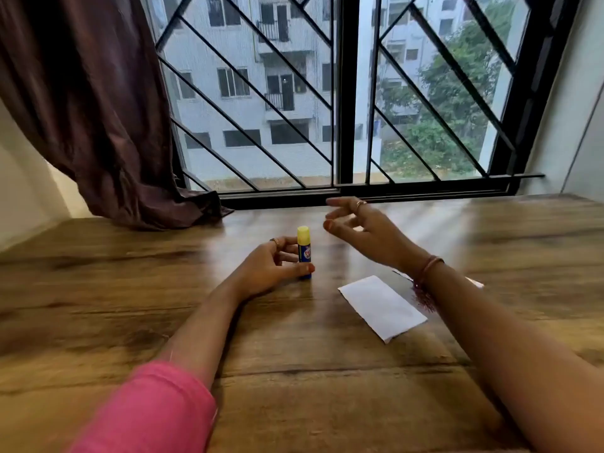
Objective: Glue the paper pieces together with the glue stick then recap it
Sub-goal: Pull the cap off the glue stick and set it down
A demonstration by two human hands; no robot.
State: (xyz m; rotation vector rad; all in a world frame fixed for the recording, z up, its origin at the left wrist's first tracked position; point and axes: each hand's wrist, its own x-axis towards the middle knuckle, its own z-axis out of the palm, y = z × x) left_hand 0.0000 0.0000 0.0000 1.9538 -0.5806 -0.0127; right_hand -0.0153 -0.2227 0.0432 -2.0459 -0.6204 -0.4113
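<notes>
A blue glue stick (304,251) with its yellow cap on stands upright on the wooden table (130,305). My left hand (271,268) holds its lower body between thumb and curled fingers. Just right of the stick and above the table, my right hand (356,228) hovers with fingers loosely spread, holding nothing. A white paper piece (380,307) lies flat on the table below my right wrist. A sliver of a second paper piece (475,282) shows past my right forearm, which hides the rest of it.
A barred window (340,93) runs along the far edge of the table. A dark brown curtain (98,109) hangs at the far left and drapes onto the tabletop. A wall stands at the right.
</notes>
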